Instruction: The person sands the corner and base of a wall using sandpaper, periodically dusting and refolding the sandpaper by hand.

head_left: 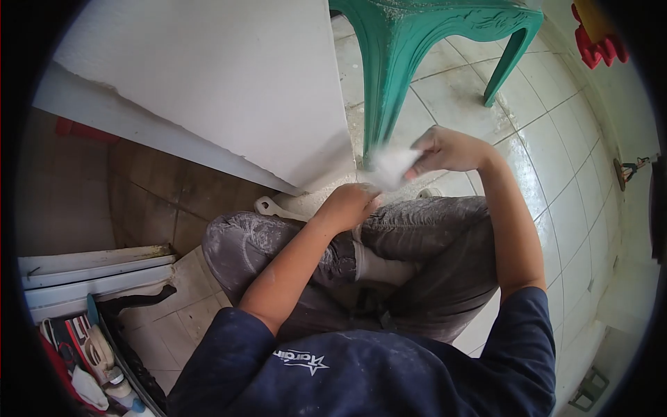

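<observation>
Tiled floor [573, 198], pale dust in patches. Left: white panel [208, 83]. Next, left hand [347, 206]: fingers curled just beside the white piece [392, 165]; cannot tell whether they grip it. White piece: between the hands, just beyond the crossed legs [431, 229], blurred. Long axis uncertain, apparently near-left to far-right; no leading end discernible. Judged light, thin, pliable, perhaps slippery if dusty; best held by opposite edges. Right hand [448, 149]: thumb and fingers closed on its right side.

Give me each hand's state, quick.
Left hand: cannot be told whether open or closed.
Right hand: closed, holding a blurred white piece.
</observation>
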`<state>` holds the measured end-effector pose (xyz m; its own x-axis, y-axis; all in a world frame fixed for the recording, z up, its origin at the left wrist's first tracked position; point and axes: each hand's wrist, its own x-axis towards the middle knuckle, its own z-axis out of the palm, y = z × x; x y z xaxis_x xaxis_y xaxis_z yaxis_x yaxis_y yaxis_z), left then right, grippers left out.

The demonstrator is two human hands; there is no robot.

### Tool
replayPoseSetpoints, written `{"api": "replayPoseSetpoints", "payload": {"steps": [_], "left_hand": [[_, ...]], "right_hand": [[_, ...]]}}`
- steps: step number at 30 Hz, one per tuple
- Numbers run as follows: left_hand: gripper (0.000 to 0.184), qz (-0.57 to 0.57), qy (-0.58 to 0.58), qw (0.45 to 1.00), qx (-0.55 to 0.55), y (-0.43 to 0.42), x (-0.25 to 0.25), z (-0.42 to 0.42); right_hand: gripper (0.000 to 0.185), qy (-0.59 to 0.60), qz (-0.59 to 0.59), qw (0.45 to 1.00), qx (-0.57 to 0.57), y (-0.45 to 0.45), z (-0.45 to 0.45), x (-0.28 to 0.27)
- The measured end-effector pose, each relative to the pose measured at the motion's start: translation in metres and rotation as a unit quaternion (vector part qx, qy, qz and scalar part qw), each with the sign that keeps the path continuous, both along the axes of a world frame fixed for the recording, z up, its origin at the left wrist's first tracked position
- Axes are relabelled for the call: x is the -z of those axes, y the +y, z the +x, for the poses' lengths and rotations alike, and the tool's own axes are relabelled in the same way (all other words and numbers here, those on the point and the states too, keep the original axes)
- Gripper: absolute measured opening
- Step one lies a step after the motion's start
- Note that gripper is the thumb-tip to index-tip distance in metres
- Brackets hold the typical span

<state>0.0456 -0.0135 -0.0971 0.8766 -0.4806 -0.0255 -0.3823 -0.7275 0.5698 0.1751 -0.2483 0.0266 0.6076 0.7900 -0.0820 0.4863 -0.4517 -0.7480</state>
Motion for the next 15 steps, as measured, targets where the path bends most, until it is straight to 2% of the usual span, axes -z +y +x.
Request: {"api": "replayPoseSetpoints", "payload": {"steps": [1,2,3,4,7,8,12,13,14,15], "left_hand": [[0.031,-0.017,0.012,1.0,-0.012,-0.001,-0.001,0.001],[0.033,-0.034,0.026,0.999,-0.021,-0.002,-0.004,0.0],[0.036,-0.053,0.039,0.997,-0.03,-0.004,-0.005,-0.001],[0.038,-0.045,0.031,0.998,-0.022,-0.005,-0.004,-0.001],[0.041,-0.03,-0.001,1.0,-0.007,-0.002,0.004,-0.001],[0.041,-0.028,-0.013,0.999,-0.008,-0.002,0.012,-0.001],[0.045,-0.025,0.0,1.0,-0.014,0.001,0.012,0.0],[0.047,-0.007,0.032,0.999,-0.021,0.001,0.001,0.0],[0.047,-0.011,0.026,0.999,-0.022,0.001,-0.001,-0.001],[0.048,-0.017,0.019,0.999,-0.024,0.001,-0.003,-0.003]], "right_hand": [[0.027,0.009,-0.011,0.998,-0.066,-0.001,0.004,0.001],[0.025,0.031,0.058,0.997,0.046,-0.023,0.033,0.031],[0.023,-0.051,0.034,0.973,0.223,-0.044,0.05,0.037],[0.023,-0.135,0.004,0.912,0.387,-0.053,0.056,0.035],[0.021,-0.127,0.085,0.942,0.299,-0.038,0.031,0.035],[0.02,-0.159,0.056,0.973,0.155,-0.012,0.0,0.025],[0.02,-0.138,0.036,0.989,0.03,0.001,0.005,0.016],[0.019,-0.226,0.026,0.952,0.206,-0.005,0.022,0.016],[0.018,-0.247,-0.13,0.883,0.377,-0.015,0.03,0.013],[0.019,-0.204,-0.061,0.909,0.357,-0.02,0.03,0.018]]}}
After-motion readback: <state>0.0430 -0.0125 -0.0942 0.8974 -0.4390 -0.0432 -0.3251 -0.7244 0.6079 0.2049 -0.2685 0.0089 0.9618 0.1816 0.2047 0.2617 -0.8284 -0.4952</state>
